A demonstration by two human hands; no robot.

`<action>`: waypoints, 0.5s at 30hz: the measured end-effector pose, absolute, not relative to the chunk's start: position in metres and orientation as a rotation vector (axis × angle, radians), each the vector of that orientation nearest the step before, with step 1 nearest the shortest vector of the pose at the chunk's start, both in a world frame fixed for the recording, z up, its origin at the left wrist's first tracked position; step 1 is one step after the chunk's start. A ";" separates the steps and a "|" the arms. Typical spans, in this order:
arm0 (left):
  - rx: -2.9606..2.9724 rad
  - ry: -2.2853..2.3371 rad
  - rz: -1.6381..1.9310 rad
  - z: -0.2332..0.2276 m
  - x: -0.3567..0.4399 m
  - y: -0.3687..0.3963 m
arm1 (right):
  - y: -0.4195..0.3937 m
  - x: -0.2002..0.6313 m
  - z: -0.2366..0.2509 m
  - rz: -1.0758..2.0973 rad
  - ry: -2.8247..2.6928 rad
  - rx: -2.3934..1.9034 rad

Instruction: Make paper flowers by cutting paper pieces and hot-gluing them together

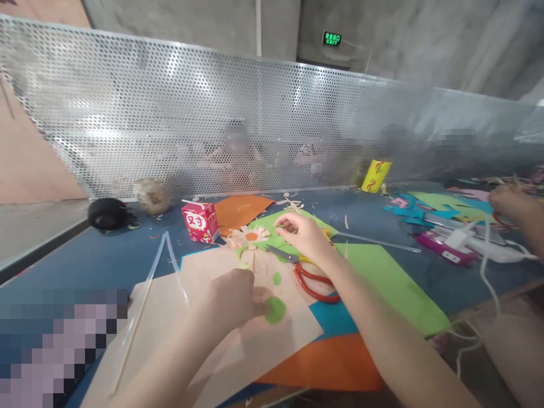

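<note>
My left hand (pixel 232 297) presses down on a green paper circle (pixel 276 310) lying on a beige sheet (pixel 199 272), thumb touching the circle's edge. My right hand (pixel 304 235) reaches farther out and pinches a small green paper scrap (pixel 281 227) above a green sheet (pixel 386 280). Red-handled scissors (pixel 312 277) lie just under my right wrist. A paper flower (pixel 250 235) with an orange centre sits left of my right hand. A smaller green dot (pixel 277 278) lies between my hands.
A red and white carton (pixel 200 221) stands behind the flower, with an orange sheet (pixel 240 211) beside it. Clear glue sticks (pixel 144 294) lie at the left. Another person's hand (pixel 508 204) works at the right near coloured scraps and a pink device (pixel 444 247). A perforated metal screen (pixel 170 113) closes the far edge.
</note>
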State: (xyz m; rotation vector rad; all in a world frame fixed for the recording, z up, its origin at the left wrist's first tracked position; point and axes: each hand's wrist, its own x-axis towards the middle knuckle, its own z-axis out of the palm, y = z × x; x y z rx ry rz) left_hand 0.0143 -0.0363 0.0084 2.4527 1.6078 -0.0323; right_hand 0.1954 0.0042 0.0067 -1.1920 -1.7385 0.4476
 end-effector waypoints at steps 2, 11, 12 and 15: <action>2.400 1.579 -0.029 0.007 0.013 -0.036 | 0.002 0.197 0.009 0.452 -1.743 -1.232; 2.337 1.467 0.362 0.020 0.010 -0.021 | -0.003 0.196 0.008 0.695 -1.707 -1.274; 2.313 1.452 0.442 0.020 0.010 -0.019 | -0.003 0.196 0.008 0.708 -1.696 -1.267; 2.084 1.286 0.635 0.018 0.010 -0.011 | -0.007 0.196 0.011 0.718 -1.727 -1.240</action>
